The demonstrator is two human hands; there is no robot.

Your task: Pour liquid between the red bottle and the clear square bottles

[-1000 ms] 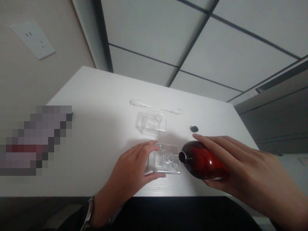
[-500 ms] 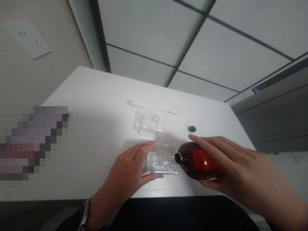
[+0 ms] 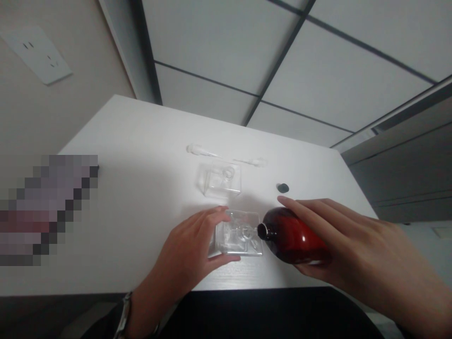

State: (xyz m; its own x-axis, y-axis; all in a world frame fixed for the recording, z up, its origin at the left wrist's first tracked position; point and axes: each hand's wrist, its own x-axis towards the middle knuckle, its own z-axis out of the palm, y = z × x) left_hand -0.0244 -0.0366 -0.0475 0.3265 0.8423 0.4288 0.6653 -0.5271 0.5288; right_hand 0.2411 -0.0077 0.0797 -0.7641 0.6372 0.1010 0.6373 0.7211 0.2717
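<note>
Two hands work close together over the tabletop [image 3: 148,193], and the step in hand looks like pouring. The left hand [image 3: 189,245] pinches a clear box [image 3: 239,241] from its 9 o'clock side, thumb along the near wall and fingertips at the far one. The right hand [image 3: 356,245] has its grip wrapped around a red-brown bottle [image 3: 294,240], tilted so that its uncapped mouth points to 9 o'clock, just off the box's 3 o'clock edge. A clear thread seems to run from the mouth to the ring-shaped opening; how much liquid is inside either one I cannot tell. From the box, a dark cap [image 3: 283,188] lies between 1 and 2 o'clock, a second clear box [image 3: 223,183] near 11. As I judge it, the next move calls for a fine wrist: bottle mouth lined up with the opening, tilt slight, box braced.
</note>
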